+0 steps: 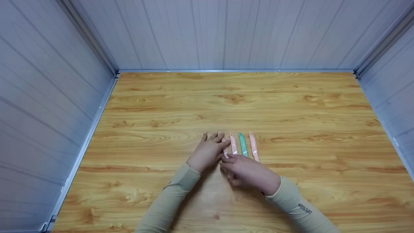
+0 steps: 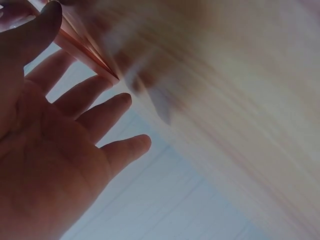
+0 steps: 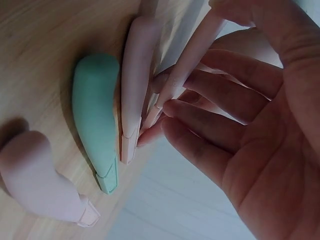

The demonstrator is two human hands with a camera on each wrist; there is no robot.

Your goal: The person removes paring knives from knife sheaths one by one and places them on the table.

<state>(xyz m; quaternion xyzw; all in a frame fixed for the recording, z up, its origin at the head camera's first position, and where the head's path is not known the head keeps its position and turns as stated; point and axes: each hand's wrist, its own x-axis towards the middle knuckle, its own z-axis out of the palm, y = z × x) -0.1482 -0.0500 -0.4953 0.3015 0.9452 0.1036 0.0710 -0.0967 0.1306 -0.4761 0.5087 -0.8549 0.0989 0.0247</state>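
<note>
Four sheathed knives lie in a row on the wooden table. My left hand (image 1: 208,152) holds the sheath end of the leftmost pink knife (image 1: 225,149) between thumb and fingers; its orange-pink sheath edge (image 2: 90,62) shows in the left wrist view. With thumb and fingers, my right hand (image 1: 250,173) grips the same knife's handle (image 3: 192,52). Just right of it lies a second pink knife (image 3: 138,75), then a green knife (image 1: 242,144), then another pink knife (image 1: 253,145) at the right end. In the head view, my right hand covers several of the handles.
The wood-grained table (image 1: 161,106) spreads out around the row. Pale panel walls stand at the back (image 1: 210,35), on the left (image 1: 48,97) and on the right (image 1: 394,84).
</note>
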